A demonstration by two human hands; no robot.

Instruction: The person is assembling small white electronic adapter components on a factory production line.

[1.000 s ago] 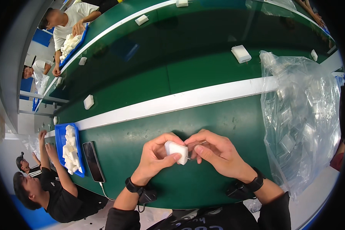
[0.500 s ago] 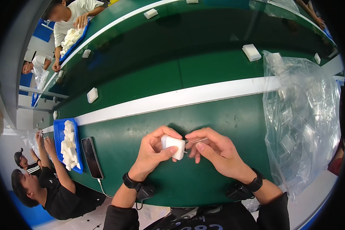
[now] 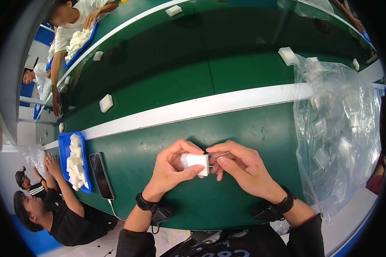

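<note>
White block (image 3: 204, 165) is the one to watch, and it's up in the person's left hand (image 3: 170, 169), held over the tabletop (image 3: 244, 124) toward the near edge, somewhere between the left and right ends. Left hand's wrapped around it pretty snugly, thumb across the front, with a thin metal pin (image 3: 211, 166) poking out the side that faces the other hand. Right hand (image 3: 248, 169) is narrowed down too, thumb and fingers pinching what looks like a clear plastic piece (image 3: 221, 154) just beside the block. Can't tell from where I'm standing if those two touch. My read: this is the fiddly step, bringing block and clear piece together or apart, no clue which. Next move probably wants a steady left grip and a light, well-aimed right pinch around that pin. Further out, a dark-screened phone (image 3: 101, 175) lies to the left, and past it a blue tray (image 3: 63, 150) of loose pale blocks (image 3: 76, 167) sits near the far left corner. Big clear bag (image 3: 334, 150) slumps along the right edge. Beyond the far edge there's a white rail (image 3: 180, 109), then a green strip (image 3: 158, 85) with a few spaced-out white pieces (image 3: 106, 103) on it.
</note>
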